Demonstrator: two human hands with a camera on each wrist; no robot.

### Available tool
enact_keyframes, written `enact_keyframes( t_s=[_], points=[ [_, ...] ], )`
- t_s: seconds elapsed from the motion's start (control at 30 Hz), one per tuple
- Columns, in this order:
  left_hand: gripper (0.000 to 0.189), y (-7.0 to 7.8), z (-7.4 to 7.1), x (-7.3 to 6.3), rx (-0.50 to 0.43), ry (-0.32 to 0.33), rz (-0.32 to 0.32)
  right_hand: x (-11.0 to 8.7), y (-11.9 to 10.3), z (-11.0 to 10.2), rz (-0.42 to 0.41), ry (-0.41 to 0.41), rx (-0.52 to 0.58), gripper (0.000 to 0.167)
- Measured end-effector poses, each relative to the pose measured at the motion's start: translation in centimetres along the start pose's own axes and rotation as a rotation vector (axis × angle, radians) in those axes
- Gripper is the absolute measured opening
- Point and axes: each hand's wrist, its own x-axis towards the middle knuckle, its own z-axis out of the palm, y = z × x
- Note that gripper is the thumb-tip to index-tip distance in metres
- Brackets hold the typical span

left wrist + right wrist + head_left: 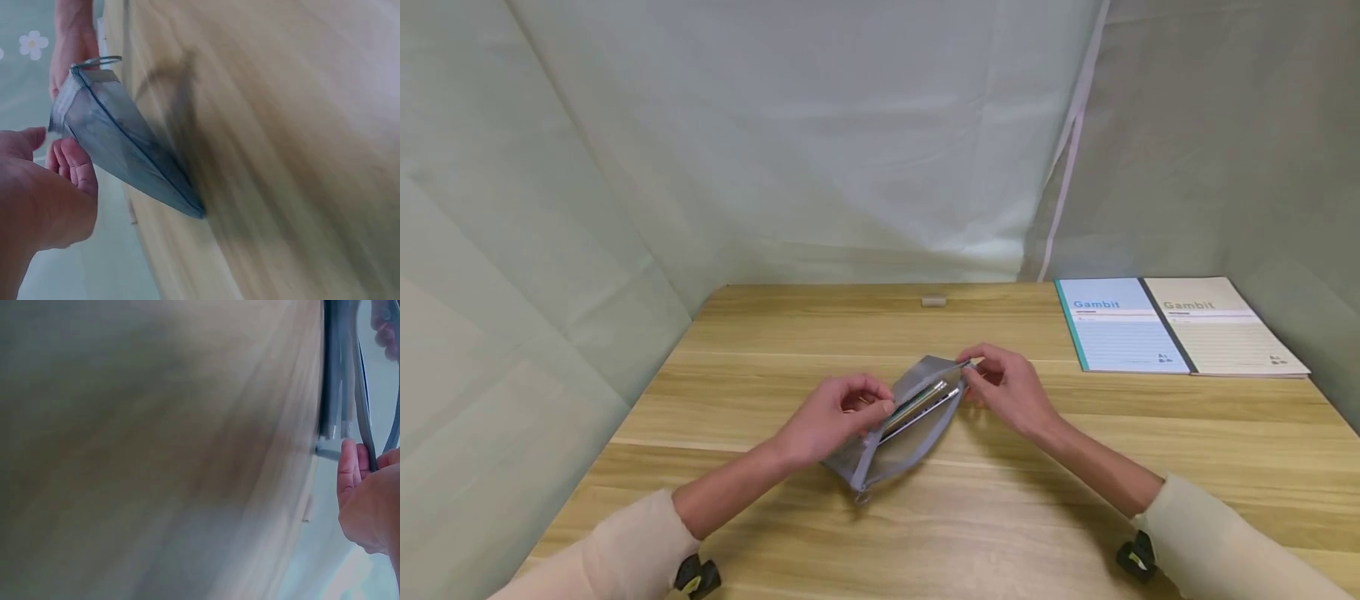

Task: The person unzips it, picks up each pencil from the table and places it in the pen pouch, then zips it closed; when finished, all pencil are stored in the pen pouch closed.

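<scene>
A grey, see-through zip pouch [913, 460] gapes open above the middle of the wooden table. Inside it lie several pencils [917, 407], slanting along its length. My left hand [842, 414] pinches the pouch's rim on the left side between thumb and fingers. At the right end, my right hand [1007, 387] pinches the corner of the zip edge. A zipper pull [861, 497] dangles from the near corner. In the left wrist view, the pouch [125, 131] hangs beyond the left hand [56, 187], its lower tip close over the wood. The right wrist view shows the right hand's fingers [347, 472] at the rim.
A small grey block [933, 302] lies by the table's back edge. Toward the back right, a blue notebook [1120, 333] and a cream notebook [1221, 329] lie side by side, both marked Gambit. Pale fabric sheets [850, 150] enclose the table [760, 325] at the back and sides.
</scene>
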Motion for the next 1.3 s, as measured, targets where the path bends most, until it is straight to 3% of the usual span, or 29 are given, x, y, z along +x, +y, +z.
enact_keyframes(
  t_s=[0.17,0.27,0.33,0.43,0.6,0.83,1.07,1.3],
  points=[
    [0.021,-1.5,-0.4,-1.0,0.223,-0.033,0.274,-0.7,0.4,-0.4,0.013,0.001,0.018,0.017],
    [0.036,-2.4,-0.6,-1.7,0.411,-0.062,0.432,-1.1,0.6,-0.7,0.031,-0.003,0.026,0.018],
    [0.051,-2.8,-0.8,-2.2,0.545,-0.082,0.508,-1.4,0.6,-0.9,0.044,-0.006,0.031,0.017],
    [0.074,-3.1,-1.1,-2.7,0.664,-0.117,0.556,-1.6,0.8,-1.2,0.063,-0.013,0.037,0.018],
    [0.091,-4.0,-1.3,-3.1,0.754,-0.149,0.706,-2.0,0.9,-1.4,0.086,-0.023,0.038,0.019],
    [0.062,-4.5,-0.8,-3.1,0.895,-0.108,0.985,-2.6,0.9,-1.8,0.114,-0.039,0.056,0.019],
    [0.035,-4.4,-0.4,-3.3,0.96,-0.09,1.091,-3.0,1.1,-2.9,0.116,-0.064,0.073,0.022],
    [0.022,-4.3,-0.3,-3.1,0.89,0.001,1.168,-3.6,0.7,-4.2,0.064,-0.069,0.039,0.022]
  ],
)
